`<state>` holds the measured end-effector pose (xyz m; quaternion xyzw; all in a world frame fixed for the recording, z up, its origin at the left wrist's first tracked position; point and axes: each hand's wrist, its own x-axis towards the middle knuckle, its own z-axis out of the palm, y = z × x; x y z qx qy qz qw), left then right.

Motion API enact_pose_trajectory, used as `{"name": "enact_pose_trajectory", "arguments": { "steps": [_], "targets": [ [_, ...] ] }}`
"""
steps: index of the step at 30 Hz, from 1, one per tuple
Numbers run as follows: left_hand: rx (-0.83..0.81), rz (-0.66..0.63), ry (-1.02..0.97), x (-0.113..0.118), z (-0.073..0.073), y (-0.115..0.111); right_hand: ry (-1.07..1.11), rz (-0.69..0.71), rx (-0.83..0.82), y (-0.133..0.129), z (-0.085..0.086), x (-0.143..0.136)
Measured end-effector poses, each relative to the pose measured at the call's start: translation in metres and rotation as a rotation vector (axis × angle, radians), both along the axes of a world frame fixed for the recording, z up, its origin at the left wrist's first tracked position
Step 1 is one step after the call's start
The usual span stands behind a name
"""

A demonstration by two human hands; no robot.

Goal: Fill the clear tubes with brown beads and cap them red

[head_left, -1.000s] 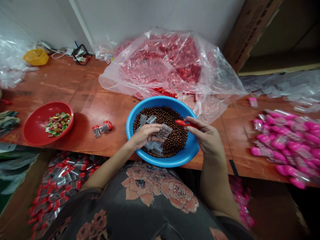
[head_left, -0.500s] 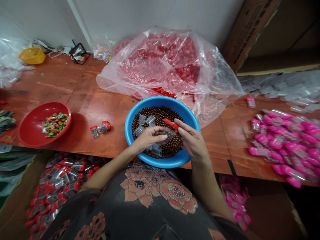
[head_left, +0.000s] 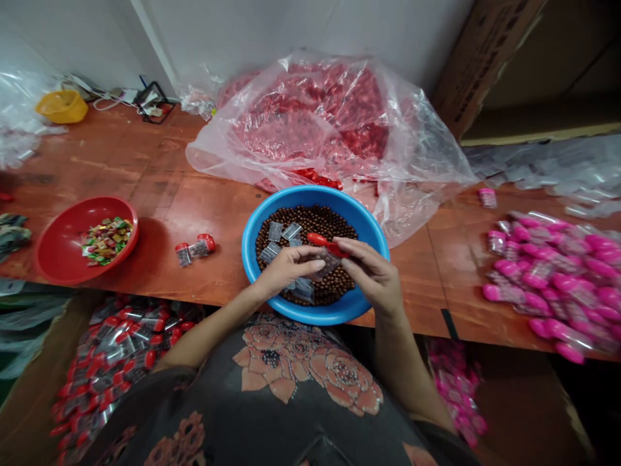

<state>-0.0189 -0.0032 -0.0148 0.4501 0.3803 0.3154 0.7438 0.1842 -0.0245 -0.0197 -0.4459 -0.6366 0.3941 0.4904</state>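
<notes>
Where the reddish wooden table (head_left: 160,194) meets a white wall (head_left: 272,32), the left hand (head_left: 284,268) pinches a small clear bag (head_left: 327,262) over the blue basin (head_left: 373,233) of brown beads (head_left: 330,223); the right hand (head_left: 373,275) grips a red scoop (head_left: 320,241).

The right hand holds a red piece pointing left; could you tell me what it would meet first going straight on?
Probably the left hand, or the clear packet it holds; depth is unclear.

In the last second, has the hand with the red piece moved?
Yes. The right hand came leftward from the blue bowl's right rim, meeting the left hand.
</notes>
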Motion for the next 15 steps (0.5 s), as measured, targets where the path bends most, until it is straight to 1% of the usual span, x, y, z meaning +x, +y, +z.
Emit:
{"name": "enact_pose_trajectory", "arguments": {
  "steps": [2, 3, 6, 8, 10, 12, 15],
  "targets": [
    [-0.002, 0.006, 0.016, 0.0, 0.0, 0.0, -0.002, 0.022, 0.017, -0.002, 0.0, 0.001],
    [-0.003, 0.005, 0.02, 0.001, 0.0, -0.001, 0.016, 0.011, 0.004, -0.003, -0.001, 0.001],
    [-0.008, 0.005, 0.024, 0.002, 0.002, -0.002, 0.114, -0.045, -0.08, -0.006, -0.008, -0.001],
    [0.004, 0.005, 0.029, 0.002, 0.003, -0.003, 0.168, -0.042, -0.13, -0.008, -0.011, -0.004],
    [0.039, 0.0, 0.047, 0.002, 0.004, -0.004, 0.188, -0.021, -0.14, -0.01, -0.011, -0.005],
    [0.098, -0.006, 0.075, 0.002, 0.005, -0.005, 0.173, 0.001, -0.134, -0.01, -0.008, -0.004],
    [0.195, -0.011, 0.125, 0.0, 0.004, -0.005, 0.047, 0.061, -0.111, -0.01, -0.003, 0.001]
  ]
}}
